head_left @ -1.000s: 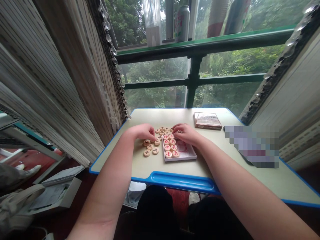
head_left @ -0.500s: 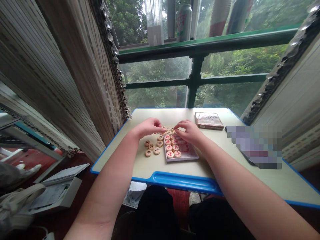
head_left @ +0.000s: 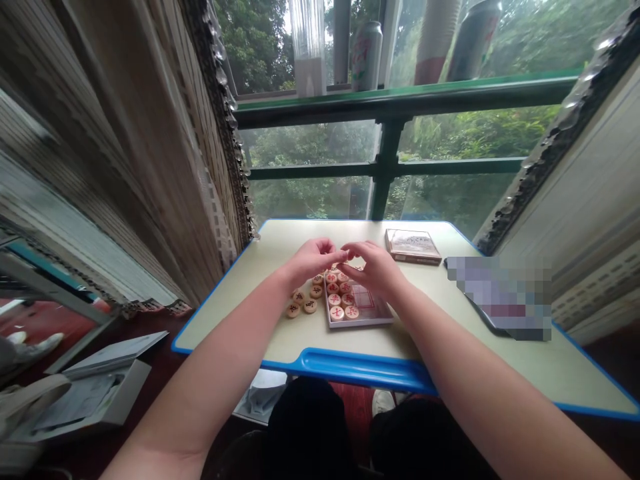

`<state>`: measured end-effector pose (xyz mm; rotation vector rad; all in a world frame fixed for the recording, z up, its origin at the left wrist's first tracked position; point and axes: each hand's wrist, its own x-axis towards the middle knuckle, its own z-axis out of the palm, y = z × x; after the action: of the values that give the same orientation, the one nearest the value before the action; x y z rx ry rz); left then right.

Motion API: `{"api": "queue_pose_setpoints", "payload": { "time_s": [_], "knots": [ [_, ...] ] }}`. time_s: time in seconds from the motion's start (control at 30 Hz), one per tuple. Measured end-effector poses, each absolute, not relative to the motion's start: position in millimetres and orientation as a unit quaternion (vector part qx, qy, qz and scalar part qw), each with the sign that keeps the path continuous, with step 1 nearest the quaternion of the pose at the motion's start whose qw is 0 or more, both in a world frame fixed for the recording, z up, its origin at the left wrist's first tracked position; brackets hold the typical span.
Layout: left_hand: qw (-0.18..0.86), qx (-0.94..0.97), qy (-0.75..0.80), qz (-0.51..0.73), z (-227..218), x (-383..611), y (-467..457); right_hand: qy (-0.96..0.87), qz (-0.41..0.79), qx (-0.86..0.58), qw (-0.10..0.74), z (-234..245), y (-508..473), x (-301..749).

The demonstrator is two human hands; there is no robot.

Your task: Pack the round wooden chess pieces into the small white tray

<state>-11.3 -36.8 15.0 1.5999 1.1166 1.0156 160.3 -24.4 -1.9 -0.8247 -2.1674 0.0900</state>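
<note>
My left hand [head_left: 317, 259] is closed in a pinch, its fingertips on what looks like a pale round xiangqi piece, mostly hidden. Close against those fingertips, my right hand [head_left: 373, 268] curves over the far side of the box tray, thumb and fingers apart. The shallow open box tray [head_left: 360, 324] holds two columns of wooden xiangqi pieces with red characters [head_left: 334, 300] on its left side; a red printed grid shows on its floor. Left of the tray lie several loose pieces with black characters [head_left: 311, 305], some partly hidden by my left hand.
A flat box lid [head_left: 413, 245] lies at the back right of the blue-edged table [head_left: 225, 313]. Farther right is a dark, blurred-out flat object [head_left: 500, 300]. Cans [head_left: 367, 57] and stacked cups [head_left: 436, 43] stand on the window ledge. Curtains hang on both sides.
My left hand has moved right, bringing its fingertips up to my right hand's. My right hand stays over the tray's far side. The view has shifted slightly.
</note>
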Motion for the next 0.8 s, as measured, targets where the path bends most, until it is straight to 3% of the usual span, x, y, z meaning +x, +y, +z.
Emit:
{"api": "queue_pose_setpoints", "payload": {
  "time_s": [0.37,0.8],
  "knots": [
    [0.507,0.606,0.445,0.421,17.1,-15.7,-33.5,-0.848,0.020,-0.330,0.414,0.4,-25.1,161.0],
    [0.473,0.627,0.431,0.444,18.0,-17.4,-34.8,-0.842,0.040,-0.346,0.411,4.4,-29.0,162.4]
  ]
}}
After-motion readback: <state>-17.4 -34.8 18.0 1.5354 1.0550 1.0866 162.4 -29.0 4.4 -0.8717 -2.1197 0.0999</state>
